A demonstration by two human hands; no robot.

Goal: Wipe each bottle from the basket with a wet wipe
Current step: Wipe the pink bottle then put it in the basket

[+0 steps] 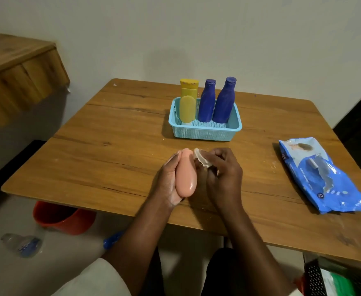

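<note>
- head view: i see my left hand [171, 178] curled round a pink bottle [186, 174], cradling it from the left side just above the wooden table [111, 146], with its narrow end pointing away from me.
- my right hand [222, 174] pinches a crumpled white wet wipe [201, 158] against the upper right side of the pink bottle; the two hands sit close together with the bottle between them.
- a light blue basket [205, 131] stands further back on the table, well apart from my hands.
- in the basket stand a yellow bottle [187, 103] at the left, a blue bottle [207, 101] in the middle and a second blue bottle [224, 101] at the right, all upright and leaning slightly.
- a blue wet wipe pack [320, 176] lies flat on the table to my right, near the table's edge.
- on the floor at the left i see an orange bucket [64, 216] partly under the table and a clear plastic bottle [21, 244] lying on its side.
</note>
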